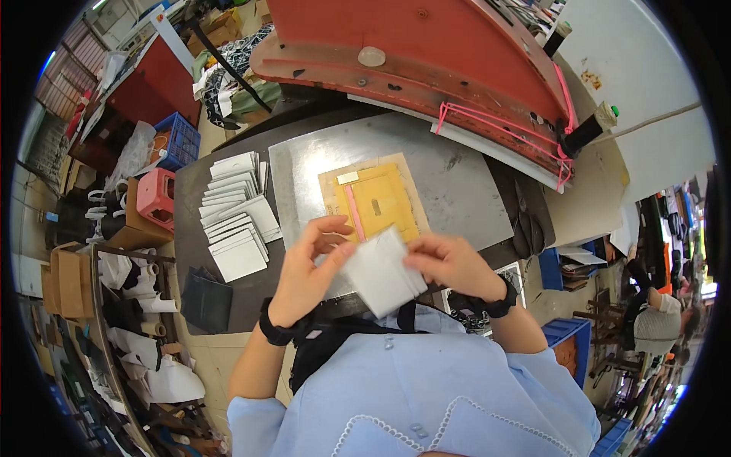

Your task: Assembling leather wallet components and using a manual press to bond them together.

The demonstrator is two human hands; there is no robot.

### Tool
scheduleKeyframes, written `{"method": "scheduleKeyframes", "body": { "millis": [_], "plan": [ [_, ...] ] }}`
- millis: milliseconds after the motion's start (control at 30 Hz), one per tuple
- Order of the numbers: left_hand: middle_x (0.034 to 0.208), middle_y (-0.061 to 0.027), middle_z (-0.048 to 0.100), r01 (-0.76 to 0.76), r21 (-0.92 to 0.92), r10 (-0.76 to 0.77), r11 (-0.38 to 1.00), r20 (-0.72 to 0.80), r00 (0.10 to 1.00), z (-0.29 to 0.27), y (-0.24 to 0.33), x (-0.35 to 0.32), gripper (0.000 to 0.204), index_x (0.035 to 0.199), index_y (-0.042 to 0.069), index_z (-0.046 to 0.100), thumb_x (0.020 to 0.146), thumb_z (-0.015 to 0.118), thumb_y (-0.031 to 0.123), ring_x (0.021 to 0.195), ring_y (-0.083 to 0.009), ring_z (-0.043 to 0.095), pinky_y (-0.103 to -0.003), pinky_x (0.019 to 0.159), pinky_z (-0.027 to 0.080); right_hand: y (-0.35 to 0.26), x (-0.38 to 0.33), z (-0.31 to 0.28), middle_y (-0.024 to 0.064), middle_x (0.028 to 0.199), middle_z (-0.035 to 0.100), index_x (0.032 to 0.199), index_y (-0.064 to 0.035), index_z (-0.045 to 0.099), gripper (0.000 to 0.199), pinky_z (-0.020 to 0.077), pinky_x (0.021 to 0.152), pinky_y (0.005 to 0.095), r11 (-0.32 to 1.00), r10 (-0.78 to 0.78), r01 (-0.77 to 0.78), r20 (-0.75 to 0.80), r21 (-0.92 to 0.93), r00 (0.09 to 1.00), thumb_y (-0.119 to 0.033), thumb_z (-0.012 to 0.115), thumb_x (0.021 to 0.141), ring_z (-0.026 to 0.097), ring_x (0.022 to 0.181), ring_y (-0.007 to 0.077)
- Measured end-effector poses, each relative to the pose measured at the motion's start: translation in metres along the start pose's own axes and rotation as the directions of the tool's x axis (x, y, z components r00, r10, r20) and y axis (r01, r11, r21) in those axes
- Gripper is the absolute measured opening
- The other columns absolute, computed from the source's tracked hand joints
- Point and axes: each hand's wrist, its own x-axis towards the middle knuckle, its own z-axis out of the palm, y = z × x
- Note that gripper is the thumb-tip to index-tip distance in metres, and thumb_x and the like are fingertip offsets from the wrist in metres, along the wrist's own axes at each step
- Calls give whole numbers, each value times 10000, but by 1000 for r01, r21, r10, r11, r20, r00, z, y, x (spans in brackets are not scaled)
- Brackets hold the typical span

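Observation:
Just over the near edge of the table, a small stack of flat whitish-grey square pieces [383,274] is held between my hands, slightly blurred. My left hand [312,263] has its thumb at the left corner of the pieces, with the fingers curled above. On the other side, my right hand [457,266] pinches their right edge between thumb and fingers. Beyond them lies a yellow template plate [384,199] with a pink strip, on a brown board [329,194]. Rows of similar whitish-grey pieces [237,259] overlap to the left.
A large red machine head [403,53] with pink cord hangs over the far side of the metal plate [472,198]. Black scissors [527,228] lie at the table's right edge, dark flat pieces [205,301] at its left. A red stool [156,198] stands left.

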Motion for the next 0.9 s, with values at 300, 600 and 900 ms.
{"method": "scheduleKeyframes", "body": {
  "millis": [300,600,900],
  "plan": [
    [1264,-152,627,-252,601,293,759,30,956,-6,-28,21,289,1181,20,610,915,665,120,1142,-334,599,-382,956,486,33,68,-17,-18,744,580,1114,19,617,243,401,469,188,953,62,-7,-171,302,983,-178,639,975,501,555,30],
    [1324,-162,595,-319,653,342,687,97,935,-8,-30,30,315,1185,23,612,889,682,106,1215,-356,552,-415,993,462,39,87,-17,-22,731,582,1192,19,598,322,379,467,194,998,-30,42,-263,39,964,-164,680,940,492,563,21],
    [1395,-142,554,-353,695,345,627,159,925,-3,-34,35,387,1251,16,589,892,679,132,1288,-346,501,-413,1031,429,34,83,-10,33,782,645,1181,49,598,328,445,523,223,998,-3,23,-299,61,954,-146,665,926,559,606,65]
  ]
}}
